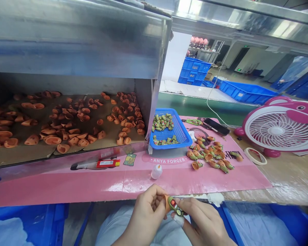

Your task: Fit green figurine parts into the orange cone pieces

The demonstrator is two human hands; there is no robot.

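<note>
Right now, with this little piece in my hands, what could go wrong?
The small green-and-orange piece, pinched between your left hand and right hand, sits beyond the front edge of the pink mat, so a slip could drop it into your lap or onto the floor. The white-wrapped finger might weaken your grip. The small white bottle stands close by and could get knocked over.

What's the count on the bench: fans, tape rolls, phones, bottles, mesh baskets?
Pink desk fan: 1
Tape roll: 1
Phone: 1
Small white bottle: 1
Blue mesh basket: 1
Total: 5
</note>
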